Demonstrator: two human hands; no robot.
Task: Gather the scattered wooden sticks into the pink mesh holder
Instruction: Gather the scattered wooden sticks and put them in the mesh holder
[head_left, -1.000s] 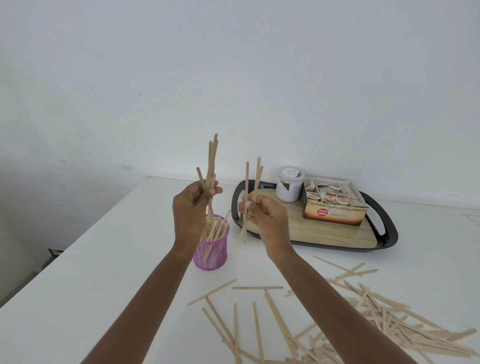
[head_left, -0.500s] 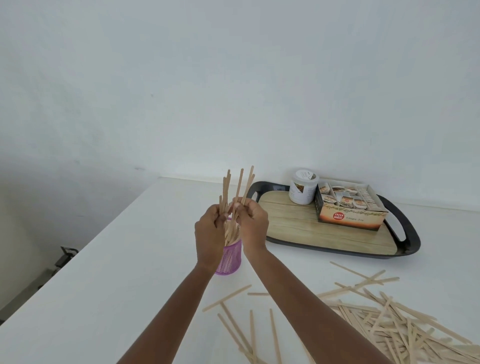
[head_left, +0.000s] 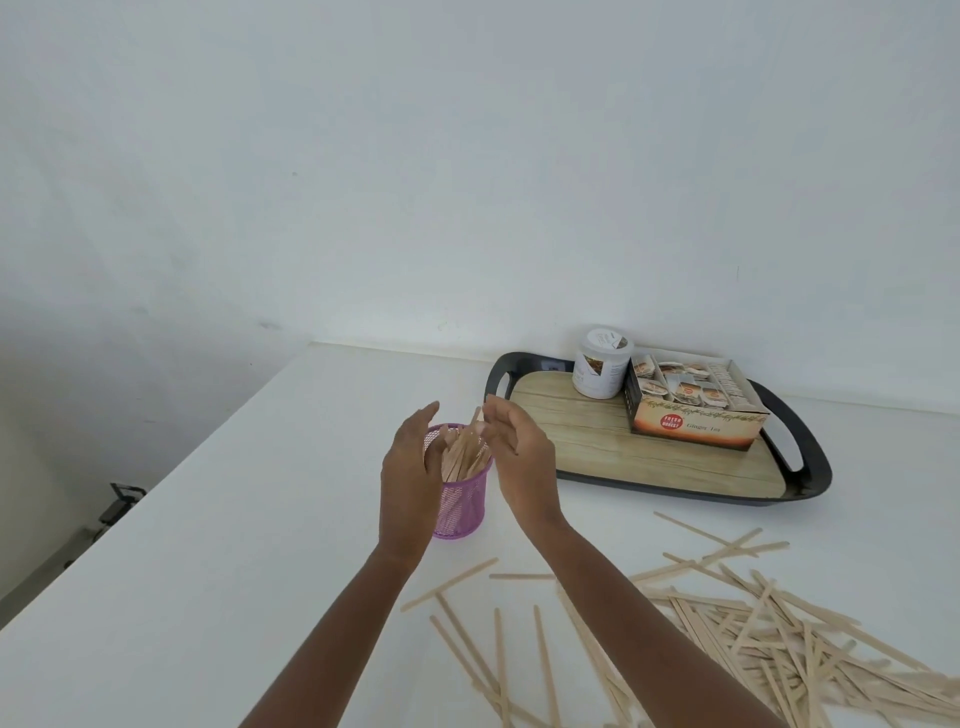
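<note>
In the head view, the pink mesh holder (head_left: 462, 506), a light wire cylinder, is seen upright on the smooth white table (head_left: 234, 545), flanked by the left hand (head_left: 410, 467) and right hand (head_left: 519, 462), fingers loosely straightened, nothing gripped. It could be tipped by a knock from either hand, since the thin, flat wooden sticks (head_left: 462, 454) are leaned above its rim. The scattered sticks (head_left: 753, 623) are spread nearby.

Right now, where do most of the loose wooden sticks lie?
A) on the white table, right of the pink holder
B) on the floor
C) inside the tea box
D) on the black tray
A: the loose sticks lie scattered on the white table, right of the pink mesh holder and nearer the camera; the tray carries only a jar and a tea box.
</note>
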